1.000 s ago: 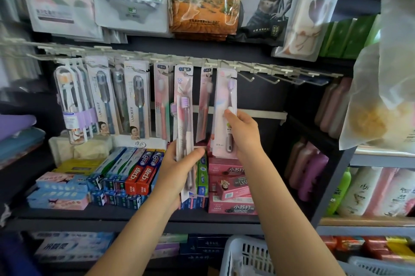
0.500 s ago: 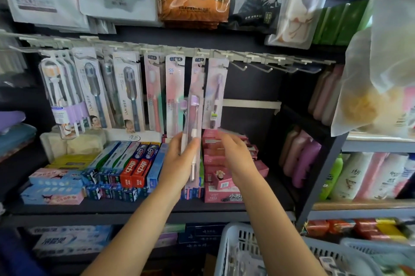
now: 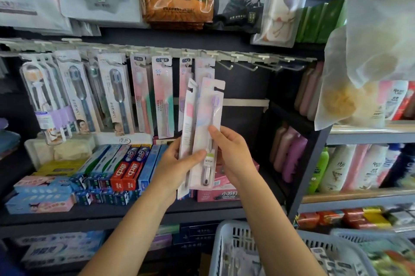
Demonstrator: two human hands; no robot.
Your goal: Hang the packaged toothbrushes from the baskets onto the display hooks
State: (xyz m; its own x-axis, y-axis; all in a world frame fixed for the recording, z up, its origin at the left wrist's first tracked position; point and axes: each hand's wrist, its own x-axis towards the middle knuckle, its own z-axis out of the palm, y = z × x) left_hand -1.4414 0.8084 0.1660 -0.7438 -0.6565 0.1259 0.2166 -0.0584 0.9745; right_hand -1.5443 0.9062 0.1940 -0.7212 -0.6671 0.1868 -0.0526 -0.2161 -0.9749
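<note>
Shop shelving with a rail of display hooks, partly filled with hanging toothbrush packs; toothpaste boxes on the shelf below, white baskets at bottom. Left hand grips two packaged toothbrushes below the hooks; right hand pinches the front pack, having released the pack hung a second earlier.

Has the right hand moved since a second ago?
Yes. The right hand came down off the pink hanging toothbrush pack on the hook rail to the purple toothbrush pack the left hand holds.
</note>
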